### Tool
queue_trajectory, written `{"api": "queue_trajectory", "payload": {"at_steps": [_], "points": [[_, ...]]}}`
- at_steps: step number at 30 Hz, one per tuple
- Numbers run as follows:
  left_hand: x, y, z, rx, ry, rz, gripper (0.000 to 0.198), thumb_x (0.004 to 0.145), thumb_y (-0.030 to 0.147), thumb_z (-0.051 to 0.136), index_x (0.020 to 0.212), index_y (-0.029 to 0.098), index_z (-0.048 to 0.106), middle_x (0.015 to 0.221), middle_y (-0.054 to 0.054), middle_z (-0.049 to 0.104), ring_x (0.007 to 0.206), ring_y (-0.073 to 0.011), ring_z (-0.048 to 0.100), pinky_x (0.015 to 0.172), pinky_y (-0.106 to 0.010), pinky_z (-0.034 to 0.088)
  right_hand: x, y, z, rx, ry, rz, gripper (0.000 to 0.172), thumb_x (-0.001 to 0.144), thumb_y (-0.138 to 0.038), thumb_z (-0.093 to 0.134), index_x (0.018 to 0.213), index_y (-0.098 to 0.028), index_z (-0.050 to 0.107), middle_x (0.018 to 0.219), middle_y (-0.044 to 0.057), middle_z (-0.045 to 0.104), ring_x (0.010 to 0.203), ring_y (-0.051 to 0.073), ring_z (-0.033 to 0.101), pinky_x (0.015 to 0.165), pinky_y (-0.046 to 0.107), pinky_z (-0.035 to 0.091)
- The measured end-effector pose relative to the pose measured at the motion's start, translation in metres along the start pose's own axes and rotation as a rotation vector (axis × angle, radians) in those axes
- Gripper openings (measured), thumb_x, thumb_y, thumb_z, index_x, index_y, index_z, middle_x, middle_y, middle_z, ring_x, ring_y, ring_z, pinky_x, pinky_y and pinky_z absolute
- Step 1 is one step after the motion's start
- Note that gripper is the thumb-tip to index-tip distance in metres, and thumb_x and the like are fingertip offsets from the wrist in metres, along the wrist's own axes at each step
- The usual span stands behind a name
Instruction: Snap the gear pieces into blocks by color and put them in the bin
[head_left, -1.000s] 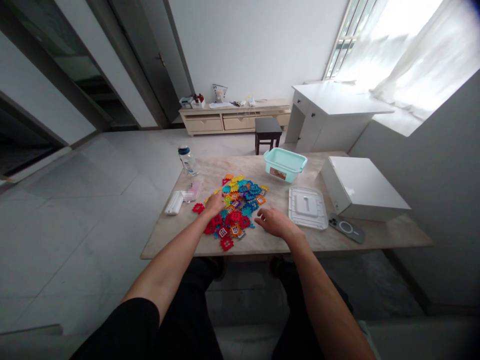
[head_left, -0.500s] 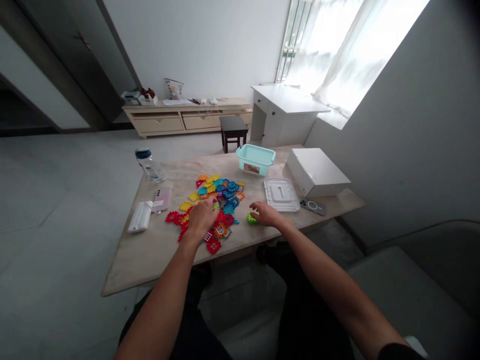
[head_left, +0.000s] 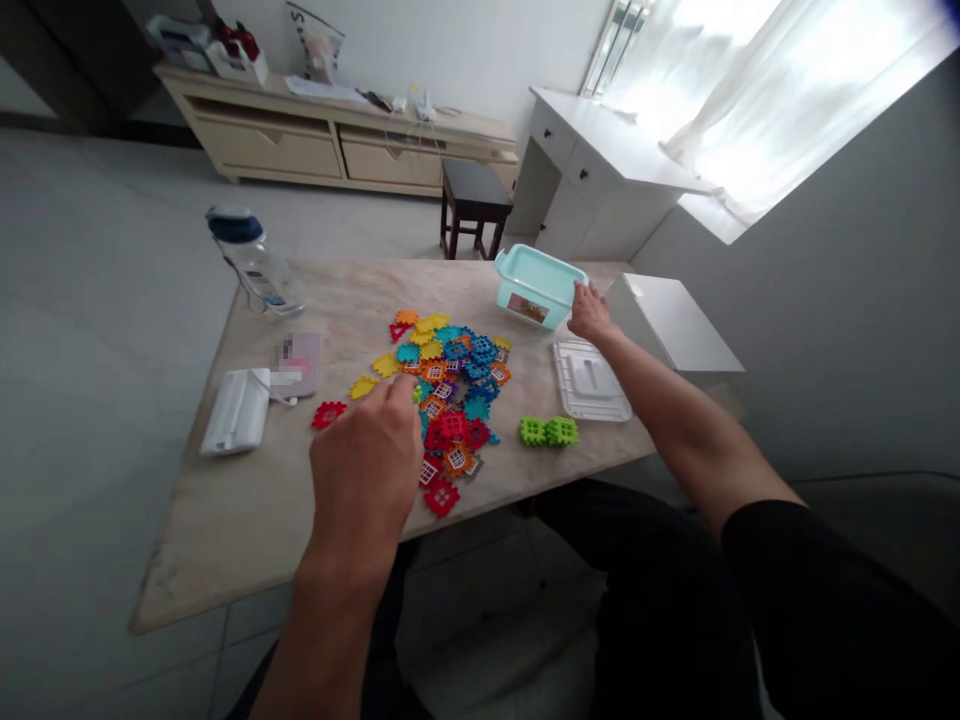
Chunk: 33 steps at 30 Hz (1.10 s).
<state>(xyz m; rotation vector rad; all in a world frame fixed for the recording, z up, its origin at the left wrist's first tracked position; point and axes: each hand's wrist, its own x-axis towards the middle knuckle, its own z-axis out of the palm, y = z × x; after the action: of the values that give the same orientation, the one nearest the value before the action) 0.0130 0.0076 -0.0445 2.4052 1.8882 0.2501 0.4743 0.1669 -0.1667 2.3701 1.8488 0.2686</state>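
My left hand (head_left: 371, 440) is closed above the left side of a heap of colourful interlocking plastic building tiles (head_left: 452, 425). A bit of a bright green tile (head_left: 417, 394) shows at its fingertips; the rest is hidden behind the fingers. My right hand (head_left: 591, 312) reaches to the far side of the table and grips the right end of a mint-green plastic bin (head_left: 541, 272), its fingers partly hidden at the rim. Two small stacks of green tiles (head_left: 548, 431) lie side by side right of the heap.
A clear lid (head_left: 592, 380) lies in front of a white box (head_left: 679, 320) at the right. On the left are a water bottle (head_left: 262, 268), a pinkish phone (head_left: 304, 362) and a white pouch-like case (head_left: 236, 412). A dark stool (head_left: 476, 190) stands beyond the table (head_left: 225, 545).
My right hand has left the green tiles and moved up and right to the bin. The left hand stays by the heap, still with a green tile. My view has tilted and come closer.
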Motion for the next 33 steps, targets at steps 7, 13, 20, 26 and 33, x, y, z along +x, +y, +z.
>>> {"api": "queue_trajectory", "payload": {"at_steps": [7,13,20,26,33], "points": [[0.001,-0.005,0.004,-0.018,0.033,0.012,0.035,0.113,0.026,0.051,0.139,0.026,0.075,0.126,-0.011,0.084,0.105,-0.0302,0.081,0.076,-0.037,0.055,-0.003,-0.02,-0.011,-0.085,-0.199,-0.162,0.038,0.098,-0.008,0.06,0.135,-0.008,0.071,0.126,0.025,0.079,0.124,0.034,0.071,0.125,0.048,0.035],[-0.002,0.009,0.008,-0.067,0.05,0.078,0.033,0.112,0.026,0.054,0.136,0.026,0.076,0.126,-0.009,0.084,0.108,-0.0308,0.081,0.078,-0.037,0.059,-0.033,-0.025,-0.021,-0.072,-0.227,-0.258,0.05,0.105,-0.013,0.055,0.155,-0.015,0.06,0.136,0.022,0.078,0.127,0.032,0.072,0.116,0.041,0.044],[-0.002,0.023,0.012,-0.065,0.011,0.14,0.038,0.113,0.019,0.045,0.134,0.02,0.076,0.126,-0.013,0.082,0.108,-0.0312,0.082,0.084,-0.039,0.065,-0.069,-0.047,-0.031,-0.029,-0.135,-0.239,0.039,0.108,-0.011,0.049,0.136,-0.018,0.076,0.128,0.02,0.079,0.126,0.03,0.073,0.112,0.037,0.048],[-0.002,0.023,0.016,-0.054,0.001,0.131,0.041,0.112,0.013,0.044,0.138,0.02,0.075,0.124,-0.014,0.082,0.112,-0.0295,0.082,0.091,-0.037,0.066,-0.065,-0.052,-0.032,0.025,-0.046,-0.277,0.033,0.105,-0.012,0.064,0.135,-0.018,0.075,0.128,0.019,0.078,0.121,0.028,0.072,0.105,0.034,0.049],[-0.007,0.023,0.01,-0.082,-0.02,0.129,0.035,0.111,0.012,0.047,0.132,0.02,0.075,0.125,-0.014,0.082,0.114,-0.0298,0.082,0.092,-0.037,0.065,-0.07,-0.038,-0.045,0.063,0.016,-0.276,0.031,0.104,-0.007,0.06,0.126,-0.017,0.079,0.132,0.017,0.077,0.127,0.028,0.068,0.104,0.036,0.049]]}}
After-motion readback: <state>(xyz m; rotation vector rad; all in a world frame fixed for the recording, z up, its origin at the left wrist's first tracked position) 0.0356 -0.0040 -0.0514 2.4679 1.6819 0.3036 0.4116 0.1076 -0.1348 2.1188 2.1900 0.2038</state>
